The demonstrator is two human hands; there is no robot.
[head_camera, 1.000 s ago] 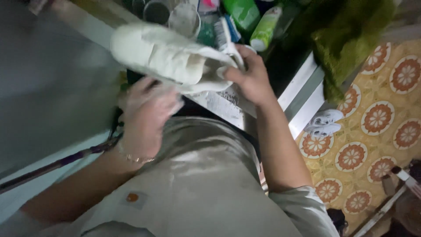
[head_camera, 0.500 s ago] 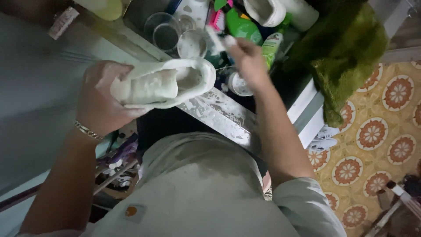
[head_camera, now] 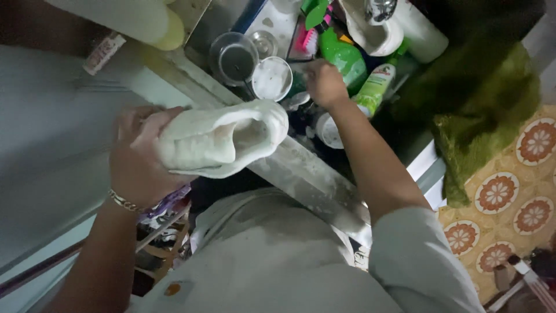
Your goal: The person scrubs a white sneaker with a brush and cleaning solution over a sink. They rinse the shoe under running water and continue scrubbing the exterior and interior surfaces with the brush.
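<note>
Shoe (head_camera: 223, 138) held mid-frame over the sink (head_camera: 313, 174).
Left hand (head_camera: 139, 156) fingers clamped round its toe; looks light, soft, probably slippery. Right hand (head_camera: 325, 84), upper centre, fingers closed.

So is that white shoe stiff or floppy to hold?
Probably soft: the left hand wraps the shoe and its upper looks creased. It seems light, held up one-handed. Possibly wet and slippery, being over the sink.

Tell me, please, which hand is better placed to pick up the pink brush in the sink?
The right hand. It already reaches into the sink, close to the pink brush, and looks free. The left hand is wrapped around the white shoe, farther from the brush.
</note>
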